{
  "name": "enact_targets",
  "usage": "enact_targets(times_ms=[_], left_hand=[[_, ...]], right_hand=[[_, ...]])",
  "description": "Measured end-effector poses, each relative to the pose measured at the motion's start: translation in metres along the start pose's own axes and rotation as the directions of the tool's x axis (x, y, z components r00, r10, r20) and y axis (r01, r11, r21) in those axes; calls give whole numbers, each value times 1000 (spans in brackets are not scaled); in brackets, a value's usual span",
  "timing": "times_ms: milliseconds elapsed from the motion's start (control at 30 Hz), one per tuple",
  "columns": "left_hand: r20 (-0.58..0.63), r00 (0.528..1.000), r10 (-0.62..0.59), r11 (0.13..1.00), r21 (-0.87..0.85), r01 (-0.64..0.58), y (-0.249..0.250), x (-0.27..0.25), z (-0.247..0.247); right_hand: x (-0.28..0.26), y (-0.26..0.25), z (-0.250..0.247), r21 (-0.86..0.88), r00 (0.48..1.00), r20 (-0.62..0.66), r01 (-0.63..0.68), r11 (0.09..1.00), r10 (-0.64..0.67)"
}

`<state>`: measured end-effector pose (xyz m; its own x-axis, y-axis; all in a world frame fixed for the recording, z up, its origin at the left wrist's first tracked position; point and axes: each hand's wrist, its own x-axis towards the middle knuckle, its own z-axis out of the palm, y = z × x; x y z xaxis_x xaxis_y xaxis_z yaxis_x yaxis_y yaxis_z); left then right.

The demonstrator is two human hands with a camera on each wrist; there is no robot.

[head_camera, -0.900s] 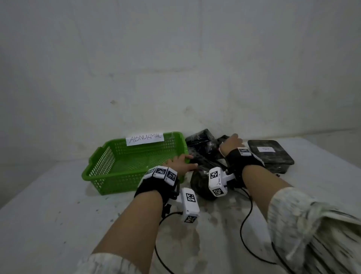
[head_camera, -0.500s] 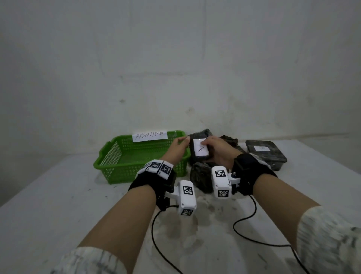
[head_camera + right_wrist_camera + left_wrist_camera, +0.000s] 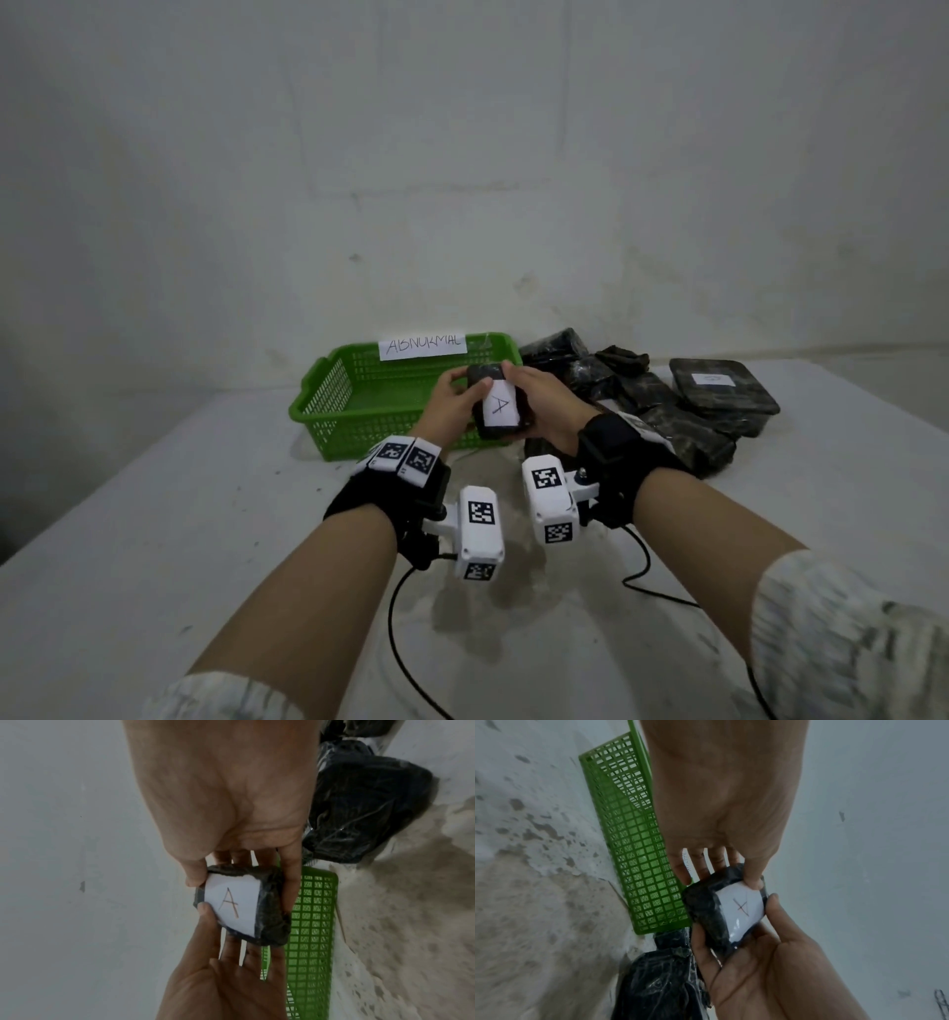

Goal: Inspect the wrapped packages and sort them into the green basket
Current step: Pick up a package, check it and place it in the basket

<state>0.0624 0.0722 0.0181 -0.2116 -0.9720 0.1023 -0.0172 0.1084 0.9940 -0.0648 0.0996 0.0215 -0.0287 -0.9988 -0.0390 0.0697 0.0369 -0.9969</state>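
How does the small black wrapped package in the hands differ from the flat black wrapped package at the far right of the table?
The small black wrapped package is held above the table by the left hand and right hand; the flat black wrapped package lies on the table. The small one is narrower. Its label reads "A"; the flat one's label is unreadable. Both are dark-wrapped with white labels.

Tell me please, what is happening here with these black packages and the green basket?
A person is checking wrapped packages one at a time. Both the left hand and the right hand hold one small black package up above the table, its white label marked "A" facing them. The green basket, tagged "ABNORMAL", sits just behind it, and no package shows inside it. The other wrapped packages lie in a pile to its right.
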Motion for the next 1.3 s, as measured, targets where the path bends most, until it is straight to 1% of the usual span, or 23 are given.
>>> enact_targets(times_ms=[100,200,300,400,467,633,867,1033,1100,1200,1300], left_hand=[[-9,1000,28,996,-89,-28,0,-3,-2],[63,998,8,992,-123,-1,0,-7,-1],[105,994,7,988,-157,10,-3,-11,-1],[89,996,31,986,-164,-16,-6,-11,-3],[83,996,36,985,-171,-22,-7,-10,-4],[136,991,0,975,-218,30,-11,-7,-8],[109,994,3,971,-236,23,-13,8,-11],[168,986,-22,962,-263,66,-14,21,-12],[187,982,-24,963,-259,73,-16,25,-12],[178,984,-23,967,-246,67,-16,26,-9],[160,987,-32,972,-227,68,-17,24,-4]], right_hand=[[-4,2,2,43,999,41,31,999,-33],[-6,4,-1,65,997,39,70,995,-72],[-6,4,-5,101,997,53,53,993,-59],[-7,5,-5,122,994,105,24,992,-37],[-6,7,-5,125,991,127,29,992,-45],[-2,9,-4,152,994,97,42,987,-57],[12,10,-5,191,991,120,28,981,-52],[31,8,-9,192,994,98,33,981,-52],[33,7,-12,203,993,107,16,979,-39],[33,5,-17,208,993,121,-10,978,-16],[34,3,-20,155,997,82,-1,988,-12]])
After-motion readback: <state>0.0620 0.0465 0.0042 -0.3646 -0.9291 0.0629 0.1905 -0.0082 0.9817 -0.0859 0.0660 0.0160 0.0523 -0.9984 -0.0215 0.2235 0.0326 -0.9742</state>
